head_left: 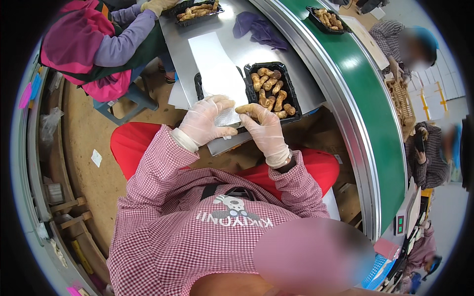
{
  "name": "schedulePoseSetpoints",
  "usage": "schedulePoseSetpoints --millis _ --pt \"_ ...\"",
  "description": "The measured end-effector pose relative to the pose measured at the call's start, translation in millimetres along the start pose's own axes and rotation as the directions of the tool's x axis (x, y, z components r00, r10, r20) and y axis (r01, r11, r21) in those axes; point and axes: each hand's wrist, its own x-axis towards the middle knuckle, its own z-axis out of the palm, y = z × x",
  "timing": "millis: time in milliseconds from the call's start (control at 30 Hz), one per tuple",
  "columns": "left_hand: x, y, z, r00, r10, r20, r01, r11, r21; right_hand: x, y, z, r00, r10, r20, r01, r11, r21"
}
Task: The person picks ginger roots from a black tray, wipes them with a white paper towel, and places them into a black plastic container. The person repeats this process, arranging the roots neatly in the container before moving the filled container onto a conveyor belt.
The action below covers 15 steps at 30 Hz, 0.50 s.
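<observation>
A stack or strip of thin white paper sheets (213,56) lies over a black plastic tray (198,85) at the near end of the metal table. My left hand (208,120), in a thin clear glove, has its fingers and thumb closed on the near end of the paper. With bent fingers and thumb, my right hand (265,129), gloved too, pinches the paper's near right corner. Just beyond the right hand stands another black tray (297,102), filled with brown, stubby mushrooms (268,83). The paper hides most of the first tray's inside.
Purple cloth (259,30) lies on the metal table (173,42). A green conveyor belt (355,64) curves along the right, carrying a mushroom tray (327,20). At the far left, a co-worker in pink (79,44) sits by another mushroom tray (197,12). More people work beyond the belt.
</observation>
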Motion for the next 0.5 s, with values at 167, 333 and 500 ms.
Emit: schedulePoseSetpoints --millis 167,333,500 --pt "4 -4 -4 0.993 0.007 0.117 -0.01 1.0 0.027 -1 7 2 0.997 -0.077 -0.027 0.074 0.992 -0.099" --pt "9 -20 2 0.983 0.15 0.108 -0.161 0.981 0.106 -2 1 4 0.985 -0.163 -0.056 0.141 0.951 -0.276" --pt "1 -19 6 0.978 0.208 -0.02 -0.203 0.967 0.156 -8 -9 -1 0.98 -0.198 -0.007 0.179 0.9 -0.397"
